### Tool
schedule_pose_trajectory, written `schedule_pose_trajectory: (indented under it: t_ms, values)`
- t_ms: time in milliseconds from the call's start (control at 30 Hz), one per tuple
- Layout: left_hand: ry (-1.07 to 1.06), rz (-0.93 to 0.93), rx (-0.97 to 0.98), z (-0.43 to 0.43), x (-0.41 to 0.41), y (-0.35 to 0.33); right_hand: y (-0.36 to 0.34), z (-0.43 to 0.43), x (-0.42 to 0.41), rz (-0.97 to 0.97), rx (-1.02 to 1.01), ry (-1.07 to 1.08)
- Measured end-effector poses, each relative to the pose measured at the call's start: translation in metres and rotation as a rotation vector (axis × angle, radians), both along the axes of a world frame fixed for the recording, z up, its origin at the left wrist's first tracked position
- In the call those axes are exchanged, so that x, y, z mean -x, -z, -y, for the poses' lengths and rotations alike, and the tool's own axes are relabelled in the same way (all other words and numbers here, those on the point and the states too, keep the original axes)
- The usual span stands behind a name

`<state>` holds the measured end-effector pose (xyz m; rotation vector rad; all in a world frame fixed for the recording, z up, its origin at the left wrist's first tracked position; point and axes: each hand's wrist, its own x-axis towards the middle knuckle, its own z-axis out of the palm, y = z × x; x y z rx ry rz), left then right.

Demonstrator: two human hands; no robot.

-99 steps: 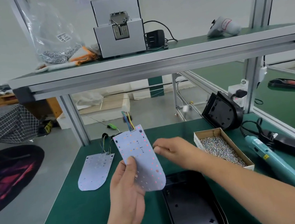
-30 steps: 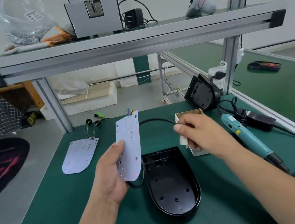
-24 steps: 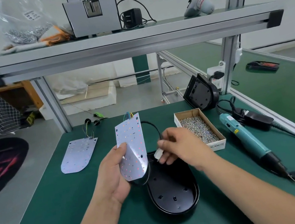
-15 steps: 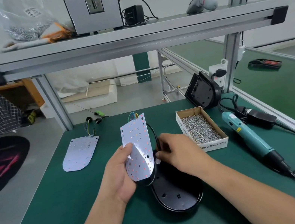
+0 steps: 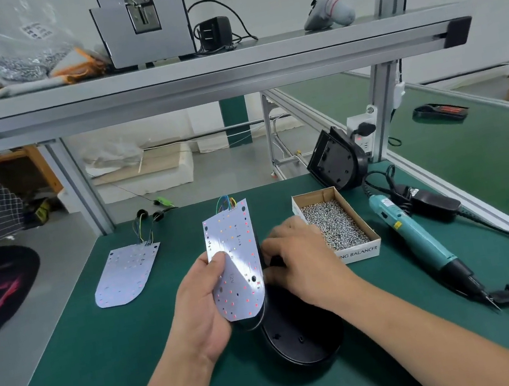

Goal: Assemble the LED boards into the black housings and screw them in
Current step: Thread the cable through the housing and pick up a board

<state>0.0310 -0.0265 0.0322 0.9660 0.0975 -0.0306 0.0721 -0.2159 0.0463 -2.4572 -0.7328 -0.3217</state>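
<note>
Gripping entry one, our left hand holds an LED board by its long left edge, thumb curled onto the dotted face and fingers behind. The board stands nearly upright, rounded end down, with coloured wires at its top. Our right hand sits just behind the board's right edge with its fingers curled. The board hides the tips, so we cannot tell whether they pinch anything.

Beneath both hands: one black housing, open side up, flat on the green worktop, its far end covered by the board and the right hand.

Left of it, well apart: second LED board, flat, lead wires trailing off its far end.

Right of the hands: cardboard box of screws, then a teal electric screwdriver, tip toward us.

Behind the box: second black housing, leaning upright near a frame post.

Shelf above: screw feeder, bag of screws.
</note>
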Motion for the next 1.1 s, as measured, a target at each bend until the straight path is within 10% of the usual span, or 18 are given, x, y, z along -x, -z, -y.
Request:
schedule_pose_trajectory:
  t_ms: [333,700,1100]
  values:
    - [0.004,0.147,-0.028,0.003,0.002,-0.007,-0.007,0.016,-0.003,-0.320,-0.353,-0.165]
    - [0.013,0.130,0.003,0.005,0.005,-0.009,-0.003,0.016,0.000,-0.195,-0.212,-0.231]
    - [0.026,0.139,-0.020,0.000,0.005,-0.009,-0.001,0.012,-0.002,-0.260,-0.530,-0.022]
